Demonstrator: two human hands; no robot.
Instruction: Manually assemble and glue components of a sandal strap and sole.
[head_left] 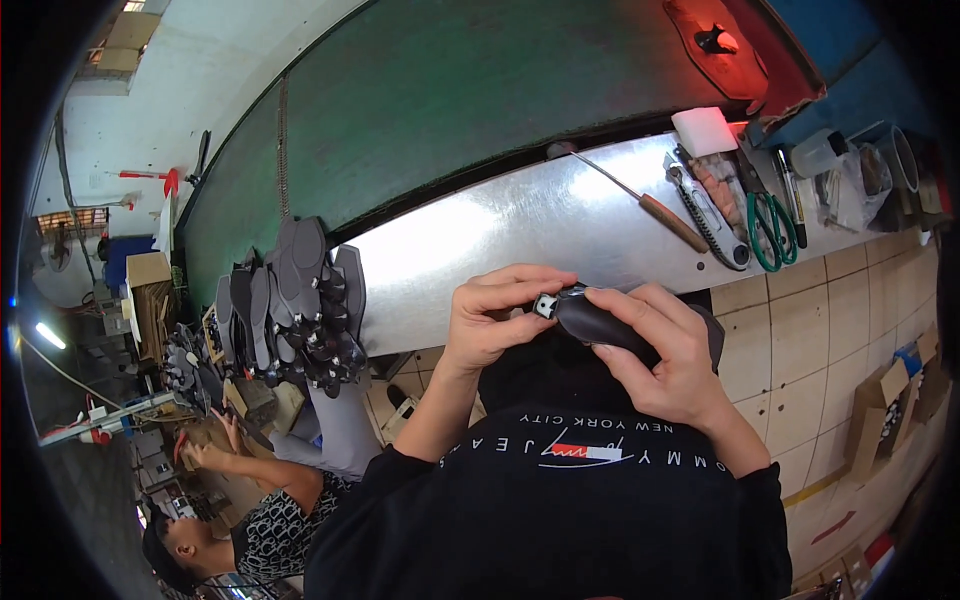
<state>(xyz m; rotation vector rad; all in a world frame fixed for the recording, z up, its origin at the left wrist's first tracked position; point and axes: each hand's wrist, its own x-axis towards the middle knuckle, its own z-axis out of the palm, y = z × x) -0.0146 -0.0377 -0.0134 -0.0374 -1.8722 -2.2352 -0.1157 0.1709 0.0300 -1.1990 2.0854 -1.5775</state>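
Just past my lap, a dark shoe sole [597, 325] is held between my two hands, its long end running out behind the right one. At its left end sits a small pale piece [545, 305] with dark spots, perhaps a heel part; I cannot tell exactly. My left hand [490, 315] pinches this end between thumb and fingers. My right hand [660, 345] wraps round the body of the sole, thumb below and fingers on top. Left of my hands, a pile of grey soles [297, 285] with shiny dark heel parts overhangs the metal bench's left end.
Beyond the metal bench [450, 250] runs a green belt [400, 120]. On the bench lie a wooden-handled tool [670, 220], a utility knife [705, 215], green-handled scissors [768, 230] and a white block [704, 131]. A red-lit sole [700, 20] lies far right. A co-worker [280, 520] works at left.
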